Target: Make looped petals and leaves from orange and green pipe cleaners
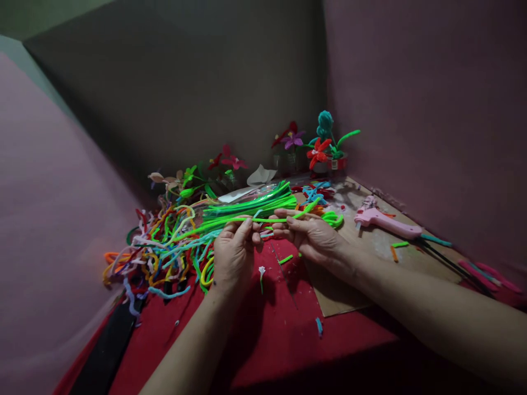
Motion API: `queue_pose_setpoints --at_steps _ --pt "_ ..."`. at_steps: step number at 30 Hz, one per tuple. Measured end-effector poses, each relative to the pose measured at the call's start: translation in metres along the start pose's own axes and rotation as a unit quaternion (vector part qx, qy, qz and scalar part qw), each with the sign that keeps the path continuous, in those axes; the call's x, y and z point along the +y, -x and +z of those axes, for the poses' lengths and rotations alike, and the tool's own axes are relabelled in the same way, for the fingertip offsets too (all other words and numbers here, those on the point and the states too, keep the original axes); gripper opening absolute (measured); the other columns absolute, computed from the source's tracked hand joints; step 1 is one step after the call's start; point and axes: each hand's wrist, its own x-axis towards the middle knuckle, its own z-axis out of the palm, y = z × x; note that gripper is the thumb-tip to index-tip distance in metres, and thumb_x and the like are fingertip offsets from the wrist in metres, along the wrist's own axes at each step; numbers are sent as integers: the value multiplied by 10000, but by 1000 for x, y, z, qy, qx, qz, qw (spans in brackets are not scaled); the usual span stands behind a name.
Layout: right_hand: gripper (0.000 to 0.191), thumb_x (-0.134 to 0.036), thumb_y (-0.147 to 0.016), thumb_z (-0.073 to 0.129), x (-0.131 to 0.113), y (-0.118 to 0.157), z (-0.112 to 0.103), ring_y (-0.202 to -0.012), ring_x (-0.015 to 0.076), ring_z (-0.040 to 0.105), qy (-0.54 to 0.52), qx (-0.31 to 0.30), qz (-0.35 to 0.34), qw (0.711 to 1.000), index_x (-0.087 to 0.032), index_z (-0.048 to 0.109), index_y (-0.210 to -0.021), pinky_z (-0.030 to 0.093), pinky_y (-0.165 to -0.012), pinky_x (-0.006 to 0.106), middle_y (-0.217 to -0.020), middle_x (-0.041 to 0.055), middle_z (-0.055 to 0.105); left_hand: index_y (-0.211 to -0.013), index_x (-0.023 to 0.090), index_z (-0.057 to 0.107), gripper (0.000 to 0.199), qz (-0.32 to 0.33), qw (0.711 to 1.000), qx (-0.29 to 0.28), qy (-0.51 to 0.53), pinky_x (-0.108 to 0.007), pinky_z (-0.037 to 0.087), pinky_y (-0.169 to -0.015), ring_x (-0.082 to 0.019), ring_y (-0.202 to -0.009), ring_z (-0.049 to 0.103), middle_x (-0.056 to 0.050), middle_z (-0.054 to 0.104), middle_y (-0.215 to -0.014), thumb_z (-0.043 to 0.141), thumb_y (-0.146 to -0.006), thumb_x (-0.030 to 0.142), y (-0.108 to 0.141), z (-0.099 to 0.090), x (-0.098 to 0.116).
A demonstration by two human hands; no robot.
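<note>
A bright green pipe cleaner (pixel 267 220) stretches between my two hands, over the red cloth (pixel 263 340). My left hand (pixel 236 247) pinches it between thumb and fingers. Its other part is pinched by my right hand (pixel 310 236), thumb against fingers, with one end slanting up to the right. Just behind my hands lies a bundle of green pipe cleaners (pixel 251 206). Left of my left hand spreads a tangled pile of multicoloured pipe cleaners (pixel 164 247). A small white-tipped green piece (pixel 261 277) rests on the cloth below my hands.
A pink glue gun (pixel 385 220) lies on a brown board (pixel 341 293) at the right, with pink-handled scissors (pixel 489 274) farther right. Pipe-cleaner flowers (pixel 318 152) stand at the back. A black strip (pixel 107 345) lies at the front left.
</note>
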Motion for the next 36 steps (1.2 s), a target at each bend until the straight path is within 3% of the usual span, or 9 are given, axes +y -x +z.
queue_pose_setpoints --at_steps 5,11,17,23,30,36 --pt "141 -67 -779 521 4 -3 -1 -696 151 642 -7 28 0 1000 -105 599 -890 537 -721 306 -854 90 651 -743 127 577 146 -41 999 -16 3 -164 369 -408 -45 -440 475 9 585 -620 663 -671 220 4 2 -13" --pt "192 -13 -711 568 3 -3 2 -619 125 627 -1 46 -16 999 -119 583 -870 539 -645 263 -711 38 632 -758 131 560 163 -66 997 -39 15 -159 327 -376 -38 -410 449 24 567 -613 657 -675 232 7 2 -21" --pt "209 -28 -672 614 0 -1 3 -508 97 597 30 99 -23 994 -111 598 -864 501 -495 200 -656 15 626 -782 135 534 161 -53 997 -50 -20 -166 330 -363 -47 -405 439 25 549 -607 620 -714 253 10 2 -23" --pt "261 -104 -639 681 4 2 1 -446 72 549 125 101 -18 987 -110 619 -893 428 -396 163 -602 2 624 -785 151 534 197 -25 997 -31 -60 -170 347 -373 -58 -418 456 38 541 -577 639 -700 295 11 1 -23" --pt "296 -178 -635 684 5 10 7 -393 57 477 257 71 37 963 -112 638 -920 364 -357 160 -551 -7 603 -759 162 546 133 -19 991 -96 -95 -195 420 -431 -82 -437 506 33 548 -534 594 -753 286 17 3 -16" --pt "88 -197 -660 640 2 11 11 -385 50 449 350 22 71 934 -113 619 -668 349 -358 158 -526 -9 576 -806 162 565 87 -21 985 -137 -105 -199 450 -463 -75 -458 514 34 547 -567 580 -772 240 14 -3 -17"
